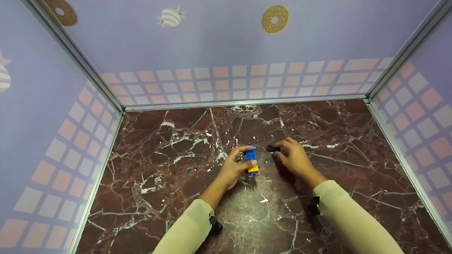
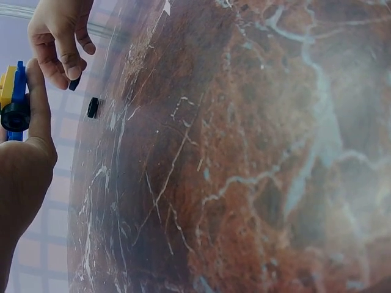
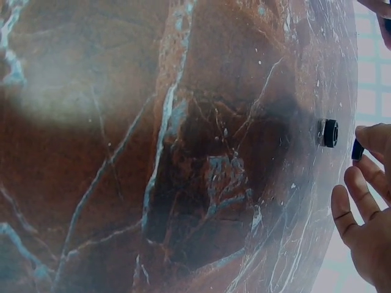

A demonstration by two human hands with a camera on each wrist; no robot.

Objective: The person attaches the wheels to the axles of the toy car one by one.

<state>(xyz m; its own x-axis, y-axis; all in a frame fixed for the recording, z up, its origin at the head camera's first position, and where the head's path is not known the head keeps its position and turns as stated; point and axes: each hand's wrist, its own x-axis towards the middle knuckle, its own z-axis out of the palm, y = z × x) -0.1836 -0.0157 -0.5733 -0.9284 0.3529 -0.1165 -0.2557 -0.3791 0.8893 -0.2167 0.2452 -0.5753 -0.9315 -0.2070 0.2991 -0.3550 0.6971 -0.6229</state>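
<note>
Toy car (image 1: 251,155), near mid-frame, gripped in my left hand (image 1: 233,168); right hand (image 1: 295,158) pinches wheel (image 3: 357,150). Wheel-fitting, I judge; next needs lining-up.

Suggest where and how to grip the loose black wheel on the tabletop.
I'd pinch the black wheel by opposite sides of its rim from above: it lies flat on the tabletop, leaving its round edge exposed.

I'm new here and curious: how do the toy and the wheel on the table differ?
The toy is blue and yellow; the wheel is black. The toy is long and blocky; the wheel is round and smaller. The left hand holds the toy, while the wheel rests on the table. Both look like toy pieces.
</note>
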